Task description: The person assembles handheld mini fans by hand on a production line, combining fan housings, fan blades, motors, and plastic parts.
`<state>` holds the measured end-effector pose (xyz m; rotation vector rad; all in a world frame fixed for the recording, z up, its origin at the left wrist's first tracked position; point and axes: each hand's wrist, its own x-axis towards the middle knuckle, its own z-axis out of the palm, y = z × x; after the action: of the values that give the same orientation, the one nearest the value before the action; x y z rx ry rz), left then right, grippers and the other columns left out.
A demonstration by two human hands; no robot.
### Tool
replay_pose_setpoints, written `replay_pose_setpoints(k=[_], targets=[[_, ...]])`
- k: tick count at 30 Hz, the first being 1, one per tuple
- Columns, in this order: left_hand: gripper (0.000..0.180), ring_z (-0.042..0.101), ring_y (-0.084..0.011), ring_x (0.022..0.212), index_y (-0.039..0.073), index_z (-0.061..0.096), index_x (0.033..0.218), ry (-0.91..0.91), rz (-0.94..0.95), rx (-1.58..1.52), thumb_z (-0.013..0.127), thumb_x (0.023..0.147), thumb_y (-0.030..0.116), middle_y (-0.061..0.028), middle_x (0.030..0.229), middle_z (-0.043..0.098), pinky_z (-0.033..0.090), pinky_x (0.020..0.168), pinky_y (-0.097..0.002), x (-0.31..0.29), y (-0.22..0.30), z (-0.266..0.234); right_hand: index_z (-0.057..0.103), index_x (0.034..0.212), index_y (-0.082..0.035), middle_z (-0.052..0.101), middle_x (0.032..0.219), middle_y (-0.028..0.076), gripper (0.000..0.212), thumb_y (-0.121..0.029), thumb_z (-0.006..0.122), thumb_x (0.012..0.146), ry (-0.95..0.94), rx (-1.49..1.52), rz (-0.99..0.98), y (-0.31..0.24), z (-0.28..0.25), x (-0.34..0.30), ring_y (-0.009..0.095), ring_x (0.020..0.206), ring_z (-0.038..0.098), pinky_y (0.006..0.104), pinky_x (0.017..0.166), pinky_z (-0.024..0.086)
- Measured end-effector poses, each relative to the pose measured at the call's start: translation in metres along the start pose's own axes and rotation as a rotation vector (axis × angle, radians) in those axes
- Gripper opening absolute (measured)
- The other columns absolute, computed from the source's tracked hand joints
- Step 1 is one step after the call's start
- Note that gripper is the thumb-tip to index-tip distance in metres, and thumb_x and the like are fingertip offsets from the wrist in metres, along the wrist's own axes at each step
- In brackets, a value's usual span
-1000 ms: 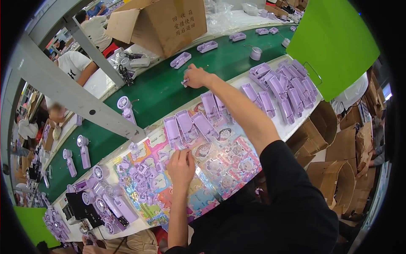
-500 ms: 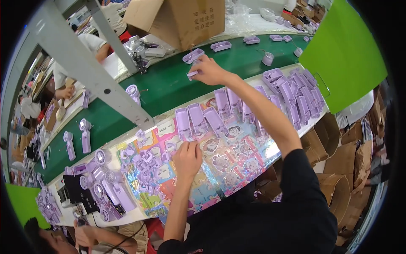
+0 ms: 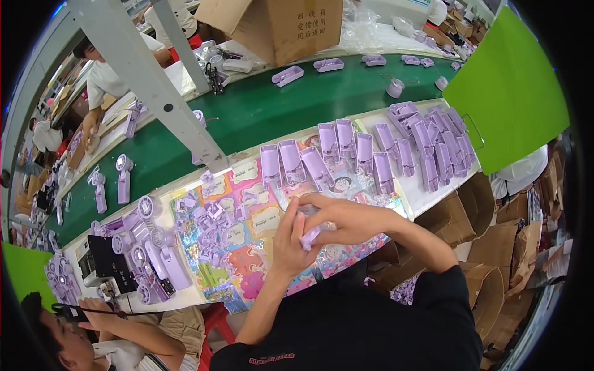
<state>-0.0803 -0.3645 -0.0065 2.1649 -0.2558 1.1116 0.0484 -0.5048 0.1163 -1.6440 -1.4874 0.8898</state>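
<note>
Head view: the bare right hand (image 3: 349,221) grips a small lilac plastic piece (image 3: 309,238) against the bare left hand (image 3: 288,248), whose own grip I cannot tell. Beneath both lies a colourful, glossy printed sheet (image 3: 252,283). Left of the left hand spreads a heap of lilac plastic parts (image 3: 211,224); beyond the hands lie elongated lilac plastic shells (image 3: 289,157), then a green conveyor belt (image 3: 247,117).

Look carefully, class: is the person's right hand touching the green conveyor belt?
No: the right hand meets the left hand over the colourful sheets, a small purple piece between them.
</note>
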Motion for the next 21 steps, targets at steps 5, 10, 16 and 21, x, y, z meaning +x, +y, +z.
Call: replay_pose_setpoints(k=[5,10,16,21], targets=[[0.085,0.059,-0.0294,0.113,0.0,0.052,0.136,0.099,-0.485,-0.179,0.091,0.072,0.04,-0.0159,0.129,0.055,0.05,0.094,-0.0378,-0.008,0.022,-0.039,0.071,0.113,-0.006,0.063,0.118,0.017,0.023,-0.007,0.067,0.09,0.384,0.206,0.032,-0.008,-0.004,-0.024,0.032,0.119,0.059,0.0389,0.091,0.05],[0.051,0.058,-0.0161,0.106,0.001,0.059,0.125,0.366,-0.89,-0.698,0.062,0.098,0.044,-0.0064,0.119,0.06,0.045,0.095,-0.0301,0.015,0.027,-0.063,0.07,0.103,-0.005,0.063,0.092,0.013,0.017,-0.012,0.068,0.088,0.324,-0.355,0.252,0.032,0.021,-0.031,0.034,0.078,0.064,0.0432,0.072,0.053],[0.025,0.056,-0.0055,0.09,0.001,0.066,0.116,0.218,-1.173,-0.56,0.054,0.105,0.019,0.0008,0.102,0.064,0.045,0.08,-0.0221,-0.014,0.009,-0.048,0.072,0.109,-0.006,0.058,0.102,0.013,0.03,0.005,0.062,0.084,0.407,-0.209,0.197,0.085,0.041,-0.02,0.03,0.099,0.059,0.038,0.086,0.049],[0.038,0.061,-0.0138,0.104,-0.003,0.064,0.127,0.348,-0.981,-0.496,0.047,0.108,0.026,-0.0104,0.119,0.067,0.047,0.093,-0.0279,-0.04,-0.006,-0.042,0.066,0.116,-0.004,0.054,0.11,0.016,0.037,0.007,0.058,0.082,0.562,-0.154,0.183,0.079,0.049,-0.015,0.034,0.099,0.059,0.0405,0.086,0.05]])
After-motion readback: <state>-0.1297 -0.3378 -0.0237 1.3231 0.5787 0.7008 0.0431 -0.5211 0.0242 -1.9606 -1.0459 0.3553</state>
